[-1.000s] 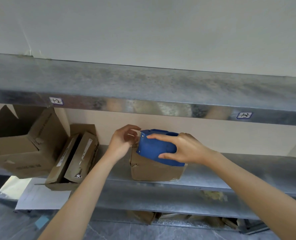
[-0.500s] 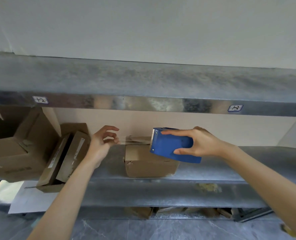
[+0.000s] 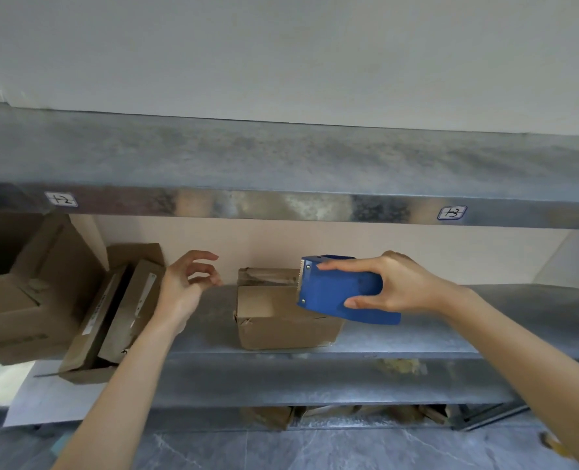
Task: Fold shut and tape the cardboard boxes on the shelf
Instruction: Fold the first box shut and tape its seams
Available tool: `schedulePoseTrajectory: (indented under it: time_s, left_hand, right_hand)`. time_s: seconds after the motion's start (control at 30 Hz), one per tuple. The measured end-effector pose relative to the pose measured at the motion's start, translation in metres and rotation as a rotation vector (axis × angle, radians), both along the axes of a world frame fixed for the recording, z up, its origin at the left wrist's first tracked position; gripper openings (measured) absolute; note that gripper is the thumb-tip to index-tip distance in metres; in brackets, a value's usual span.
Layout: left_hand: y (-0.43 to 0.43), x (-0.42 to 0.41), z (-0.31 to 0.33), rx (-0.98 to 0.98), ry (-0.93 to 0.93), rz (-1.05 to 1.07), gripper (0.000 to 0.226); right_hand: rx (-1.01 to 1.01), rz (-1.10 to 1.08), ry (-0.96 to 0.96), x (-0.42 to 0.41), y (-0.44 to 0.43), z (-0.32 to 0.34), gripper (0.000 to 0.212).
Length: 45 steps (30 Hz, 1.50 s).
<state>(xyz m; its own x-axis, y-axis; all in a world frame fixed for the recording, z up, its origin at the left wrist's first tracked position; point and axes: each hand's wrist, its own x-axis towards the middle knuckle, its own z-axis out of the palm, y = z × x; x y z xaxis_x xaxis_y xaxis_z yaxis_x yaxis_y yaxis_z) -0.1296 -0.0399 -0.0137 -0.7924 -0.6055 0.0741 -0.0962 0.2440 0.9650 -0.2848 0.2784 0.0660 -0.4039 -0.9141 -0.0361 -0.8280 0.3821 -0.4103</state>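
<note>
A small closed cardboard box (image 3: 281,320) stands on the middle metal shelf (image 3: 416,337). A strip of clear tape (image 3: 267,276) lies over its top, running toward the toothed edge of a blue tape dispenser (image 3: 338,293). My right hand (image 3: 396,283) grips that dispenser over the box's right end. My left hand (image 3: 186,286) hovers just left of the box with its fingers spread and curled, holding nothing that I can see.
A large open cardboard box (image 3: 20,293) and a slim open box (image 3: 111,317) with flat packs in it stand at the left of the shelf. The upper shelf (image 3: 281,205) overhangs close above. More cardboard (image 3: 267,417) lies on the level below.
The dispenser has been drawn to the right, away from my left hand, pulling tape over the box top. My left hand has moved left and its fingers have spread.
</note>
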Motion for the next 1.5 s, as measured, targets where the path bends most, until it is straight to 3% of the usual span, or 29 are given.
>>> schedulePoseTrajectory:
  time_s: [0.37,0.53,0.73,1.2,1.5]
  left_hand:
    - [-0.017,0.006,0.003,-0.017,0.008,0.070,0.036]
    - [-0.013,0.004,0.009,0.181,-0.082,-0.076,0.036]
    - [0.013,-0.012,-0.002,-0.028,-0.155,-0.054,0.072]
    - [0.012,-0.018,-0.031,-0.076,-0.225,-0.037,0.068]
    - [0.013,-0.016,-0.031,-0.092,-0.133,-0.094,0.071]
  right_hand:
    - [-0.004,-0.074,-0.058,-0.013,0.002,0.002,0.061]
    - [-0.021,-0.134,-0.162,-0.024,0.004,-0.002,0.062]
    - [-0.036,-0.208,-0.314,-0.040,-0.001,-0.013,0.058]
    - [0.028,-0.161,-0.416,-0.063,-0.011,-0.029,0.054]
    - [0.077,-0.122,-0.470,-0.078,-0.016,-0.039,0.053]
